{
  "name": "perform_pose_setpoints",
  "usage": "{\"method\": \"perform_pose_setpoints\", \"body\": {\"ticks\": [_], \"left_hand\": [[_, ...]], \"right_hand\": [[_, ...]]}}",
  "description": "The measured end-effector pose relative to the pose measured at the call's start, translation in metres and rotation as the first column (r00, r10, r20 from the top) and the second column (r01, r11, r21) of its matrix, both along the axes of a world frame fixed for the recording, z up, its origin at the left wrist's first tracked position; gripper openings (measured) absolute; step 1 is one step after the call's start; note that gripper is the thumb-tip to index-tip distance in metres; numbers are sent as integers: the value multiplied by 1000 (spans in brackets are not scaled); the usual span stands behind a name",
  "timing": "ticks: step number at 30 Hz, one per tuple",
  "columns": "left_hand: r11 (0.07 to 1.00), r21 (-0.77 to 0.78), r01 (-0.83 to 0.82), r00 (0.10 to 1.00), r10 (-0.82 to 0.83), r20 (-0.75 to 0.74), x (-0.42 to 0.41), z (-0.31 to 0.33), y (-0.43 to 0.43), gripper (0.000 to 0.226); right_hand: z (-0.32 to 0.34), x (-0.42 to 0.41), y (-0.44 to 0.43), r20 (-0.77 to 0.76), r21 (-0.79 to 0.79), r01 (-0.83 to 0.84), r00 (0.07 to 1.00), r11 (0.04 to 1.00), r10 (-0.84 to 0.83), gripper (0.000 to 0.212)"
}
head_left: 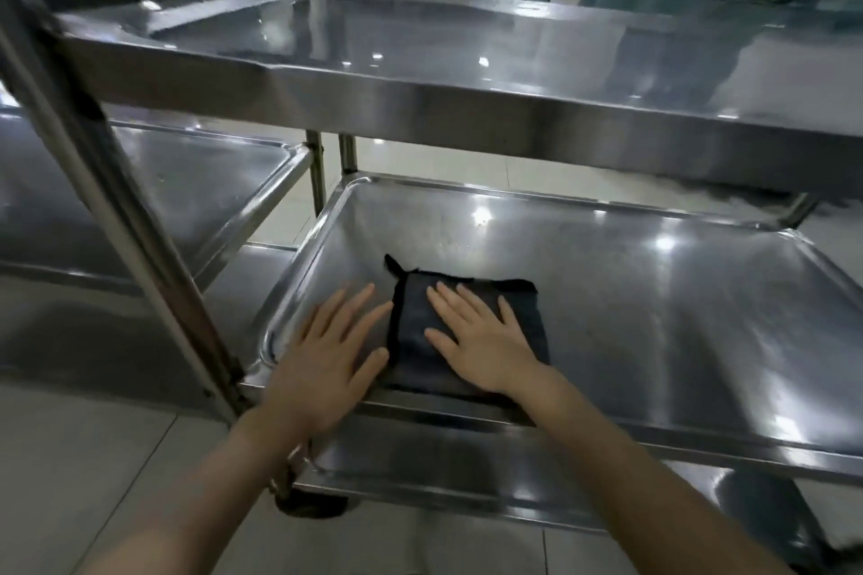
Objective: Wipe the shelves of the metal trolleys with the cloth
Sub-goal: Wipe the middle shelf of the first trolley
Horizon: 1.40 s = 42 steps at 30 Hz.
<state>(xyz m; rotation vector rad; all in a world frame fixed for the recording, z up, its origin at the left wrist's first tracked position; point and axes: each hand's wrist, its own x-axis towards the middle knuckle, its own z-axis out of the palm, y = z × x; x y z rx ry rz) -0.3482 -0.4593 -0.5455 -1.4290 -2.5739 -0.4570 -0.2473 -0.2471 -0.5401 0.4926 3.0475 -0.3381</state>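
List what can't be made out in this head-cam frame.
Head view only.
- Steel middle shelf under the dark folded cloth: covered by cloth and right hand.
- Steel bottom shelf: mostly hidden by middle shelf.
- Black castor: partly behind left forearm.
- Shelves' right ends: cut by frame edge.

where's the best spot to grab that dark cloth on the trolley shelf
Pinch the cloth at its far-left corner, which sticks up off the shelf while the rest lies flat. Come in low from beside the left hand, under the upper shelf.
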Motion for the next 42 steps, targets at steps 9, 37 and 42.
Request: {"method": "perform_pose_setpoints", "body": {"ticks": [9,37,42], "left_hand": [[996,-41,-76,997,77,21,25,16,15,75],[937,175,303,930,-331,159,65,0,87,53],[963,120,241,966,-250,65,75,-4,87,56]], "right_hand": [[9,14,23,74,-28,-90,993,996,92,61],[10,127,79,-6,51,194,981,980,-194,57],[12,52,148,65,53,424,902,904,-426,57]]}}
